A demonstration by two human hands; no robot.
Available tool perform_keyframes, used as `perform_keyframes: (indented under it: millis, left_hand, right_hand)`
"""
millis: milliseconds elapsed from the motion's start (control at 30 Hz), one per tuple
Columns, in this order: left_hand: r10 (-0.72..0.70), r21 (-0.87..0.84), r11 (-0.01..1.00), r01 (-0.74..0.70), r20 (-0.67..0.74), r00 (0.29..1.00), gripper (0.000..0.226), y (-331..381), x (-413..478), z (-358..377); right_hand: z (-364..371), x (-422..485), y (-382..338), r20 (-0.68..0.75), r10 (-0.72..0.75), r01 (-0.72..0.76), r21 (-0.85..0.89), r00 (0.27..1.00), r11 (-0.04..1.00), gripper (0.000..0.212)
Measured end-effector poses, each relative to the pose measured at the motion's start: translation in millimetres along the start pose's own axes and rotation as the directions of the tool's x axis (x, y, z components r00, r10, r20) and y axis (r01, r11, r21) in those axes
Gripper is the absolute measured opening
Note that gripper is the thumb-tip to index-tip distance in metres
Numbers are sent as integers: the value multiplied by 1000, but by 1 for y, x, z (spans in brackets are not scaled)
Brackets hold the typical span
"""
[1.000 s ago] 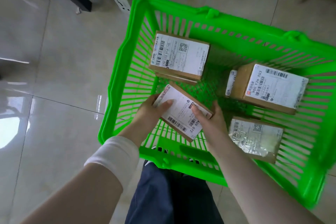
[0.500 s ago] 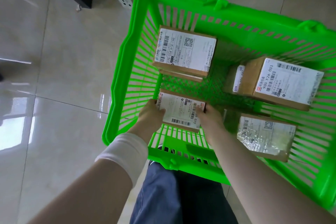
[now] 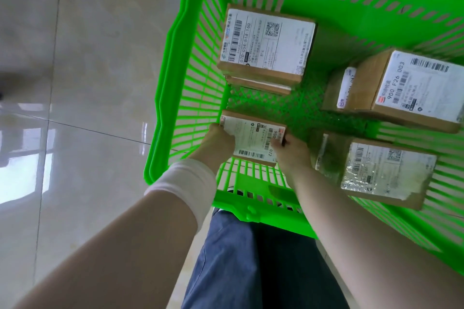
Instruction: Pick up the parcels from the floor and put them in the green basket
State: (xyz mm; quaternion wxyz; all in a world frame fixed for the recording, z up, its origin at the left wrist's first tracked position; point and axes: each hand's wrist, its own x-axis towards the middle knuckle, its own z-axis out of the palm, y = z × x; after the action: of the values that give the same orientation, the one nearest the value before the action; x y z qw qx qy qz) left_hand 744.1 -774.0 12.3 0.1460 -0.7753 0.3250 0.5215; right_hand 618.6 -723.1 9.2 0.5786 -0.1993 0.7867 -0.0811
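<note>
Parcel (image 3: 253,139) in hand: small flat brown carton, white shipping label face up, barcodes along two edges, digits "072" legible near its right end. Location: inside the green basket (image 3: 175,78), near-left corner, close against the slatted left wall and low over the mesh floor. Whether its underside touches the mesh: cannot tell.

Grip: left hand (image 3: 218,144) holds the left short edge, fingers curled onto the label. Right hand (image 3: 292,152) pinches the right short edge, fingertips on the label. Both hands are closed on the parcel.

Step judged: set-down, the last part of this placement. To do it well:
- Lower it level until the base sits flat on the mesh.
- Keep it parallel to the left wall so the corner is fully used.
- Release both edges together, then draw the fingers straight up, clear of the slats.
- The right hand is just beside the foil-taped parcel (image 3: 381,170); avoid nudging it when letting go.

Neighbours in the basket: two-carton stack (image 3: 266,42) at far left, apart from the held parcel with bare mesh between. Large carton (image 3: 416,88) at far right, with a smaller box (image 3: 342,90) against its left side.

Handling estimate: rigid and probably light. The label looks slick, so edge grips suit it best.
</note>
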Motion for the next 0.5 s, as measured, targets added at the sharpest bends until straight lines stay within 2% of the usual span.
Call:
perform_keyframes:
  millis: [100, 200, 267, 333, 400, 500]
  left_hand:
    - [-17, 16, 1000, 17, -6, 1000, 40, 4, -1, -2]
    - [-29, 52, 998, 30, -30, 999, 42, 6, -23, -7]
    - [8, 19, 1000, -7, -45, 999, 43, 11, -53, -17]
    - [35, -72, 997, -40, -76, 996, 44, 16, -101, -27]
    - [55, -187, 980, -69, -81, 995, 45, 22, -160, -38]
    - [109, -188, 977, -106, 8, 994, 44, 39, -251, -48]
  right_hand:
    - [2, -3, 3, 32, 41, -41, 4, 999, 999, 37]
    - [-5, -23, -5, 48, 154, -154, -11, 987, 988, 60]
    - [-18, -50, -17, 6, 171, -171, -7, 985, 985, 74]
    - [-36, -91, -27, -32, 129, -126, 100, 991, 987, 82]
    - [-57, -148, -39, -55, 82, -68, 222, 995, 973, 80]
    - [-92, -238, -49, -102, 73, -26, 407, 992, 913, 70]
